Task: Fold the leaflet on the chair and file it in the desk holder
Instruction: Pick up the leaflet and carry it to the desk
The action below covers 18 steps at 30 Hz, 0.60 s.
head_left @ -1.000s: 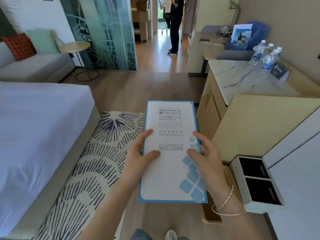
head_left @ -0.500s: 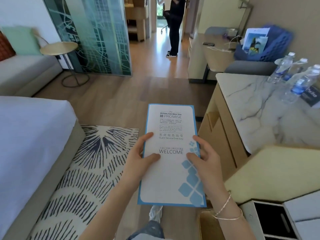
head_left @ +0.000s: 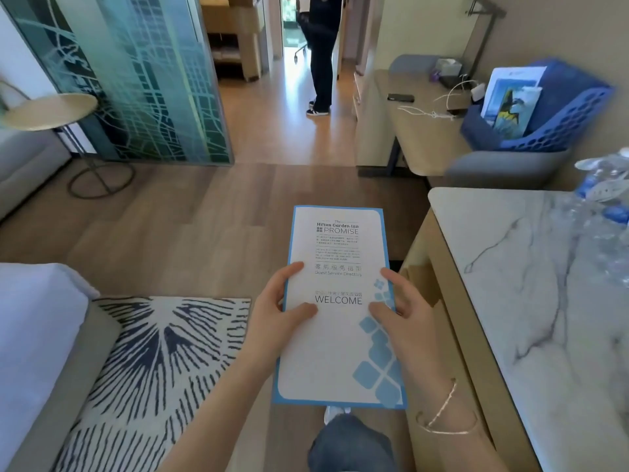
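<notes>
- I hold the leaflet (head_left: 335,321) upright in front of me with both hands, its printed cover facing me; it reads "WELCOME" across the middle and "Guest Service Directory" above that.
- My left hand (head_left: 274,313) clasps the leaflet's left edge, thumb pressed flat on the cover just left of "WELCOME", the other fingers curled round behind the paper.
- My right hand (head_left: 406,320) clasps the leaflet's right edge the same way, thumb lying on the blue square pattern; 2 thin bracelets (head_left: 442,415) sit on that wrist.
- The leaflet is folded shut into 1 tall narrow panel with a blue border, and it hangs in the air over the wooden floor (head_left: 190,226), touching nothing but my fingers.
- Right of the leaflet stands a marble-topped counter (head_left: 531,301), with blurred water bottles (head_left: 602,206) at its far right end.
- Beyond the leaflet to the right is the desk (head_left: 418,127), and at its right end a blue perforated holder (head_left: 558,120) with printed sheets standing in it; it is well apart from the leaflet.
- Left of the leaflet lie a patterned rug (head_left: 153,356) and the corner of a bed (head_left: 37,328).
- Straight beyond the leaflet, a person (head_left: 321,52) in dark trousers stands in the doorway.
</notes>
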Motion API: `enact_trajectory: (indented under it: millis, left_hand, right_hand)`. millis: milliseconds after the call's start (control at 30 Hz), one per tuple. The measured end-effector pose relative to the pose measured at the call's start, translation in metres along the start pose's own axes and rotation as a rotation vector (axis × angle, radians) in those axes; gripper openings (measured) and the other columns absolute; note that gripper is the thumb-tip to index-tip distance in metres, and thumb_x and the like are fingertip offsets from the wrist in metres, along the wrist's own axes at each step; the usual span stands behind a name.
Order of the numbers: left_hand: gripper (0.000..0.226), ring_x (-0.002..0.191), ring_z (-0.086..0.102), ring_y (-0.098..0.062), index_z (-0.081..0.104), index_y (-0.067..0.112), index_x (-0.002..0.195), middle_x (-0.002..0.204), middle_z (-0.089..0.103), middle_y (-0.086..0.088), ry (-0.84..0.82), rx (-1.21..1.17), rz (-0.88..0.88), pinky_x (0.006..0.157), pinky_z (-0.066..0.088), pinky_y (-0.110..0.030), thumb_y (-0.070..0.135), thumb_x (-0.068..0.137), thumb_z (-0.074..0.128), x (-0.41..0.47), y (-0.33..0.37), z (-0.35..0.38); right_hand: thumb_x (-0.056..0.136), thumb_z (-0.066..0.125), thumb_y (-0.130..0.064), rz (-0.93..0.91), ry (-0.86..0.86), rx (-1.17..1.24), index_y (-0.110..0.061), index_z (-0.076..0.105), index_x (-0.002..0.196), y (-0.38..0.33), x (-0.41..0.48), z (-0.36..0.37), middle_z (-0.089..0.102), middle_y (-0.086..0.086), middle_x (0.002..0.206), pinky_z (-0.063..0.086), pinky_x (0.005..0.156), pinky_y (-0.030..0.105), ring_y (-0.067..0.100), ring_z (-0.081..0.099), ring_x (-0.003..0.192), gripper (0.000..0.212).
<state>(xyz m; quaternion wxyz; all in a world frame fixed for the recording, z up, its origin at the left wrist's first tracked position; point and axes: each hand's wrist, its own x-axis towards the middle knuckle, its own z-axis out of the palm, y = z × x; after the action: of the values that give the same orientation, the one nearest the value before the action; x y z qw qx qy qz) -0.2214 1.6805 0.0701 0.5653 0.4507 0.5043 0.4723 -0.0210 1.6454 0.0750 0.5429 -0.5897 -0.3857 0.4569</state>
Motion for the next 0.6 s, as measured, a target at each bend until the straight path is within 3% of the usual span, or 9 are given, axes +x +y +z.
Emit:
enact_trajectory:
  millis: [133, 333, 600]
  left_hand:
    - [0.063, 0.084, 0.072, -0.012, 0.063, 0.037, 0.119, 0.101, 0.075, 0.008, 0.001, -0.010, -0.009, 0.063, 0.057, -0.026, -0.009, 0.077, 0.070, 0.106, 0.003, 0.031]
    - [0.062, 0.085, 0.072, -0.013, 0.063, 0.036, 0.120, 0.103, 0.075, 0.008, -0.011, -0.023, 0.004, 0.064, 0.057, -0.026, -0.009, 0.077, 0.070, 0.258, 0.038, 0.093]
    - [0.062, 0.094, 0.069, -0.024, 0.063, 0.036, 0.118, 0.109, 0.073, 0.001, -0.022, 0.000, -0.020, 0.078, 0.060, -0.043, 0.007, 0.064, 0.072, 0.418, 0.064, 0.146]
  right_hand:
    - [0.087, 0.067, 0.000, 0.019, -0.016, 0.020, -0.039, 0.064, 0.118, -0.002, 0.112, -0.004, 0.078, -0.008, 0.101, 0.062, 0.071, 0.033, 0.019, 0.075, 0.087, 0.050]
    - [0.087, 0.067, 0.000, 0.017, -0.016, 0.054, -0.039, 0.064, 0.118, -0.038, 0.277, -0.022, 0.078, -0.001, 0.105, 0.061, 0.068, 0.029, 0.020, 0.076, 0.088, 0.049]
    - [0.087, 0.064, 0.004, 0.044, 0.033, 0.078, -0.034, 0.064, 0.119, -0.061, 0.440, -0.030, 0.077, 0.004, 0.109, 0.060, 0.084, 0.051, 0.027, 0.075, 0.094, 0.050]
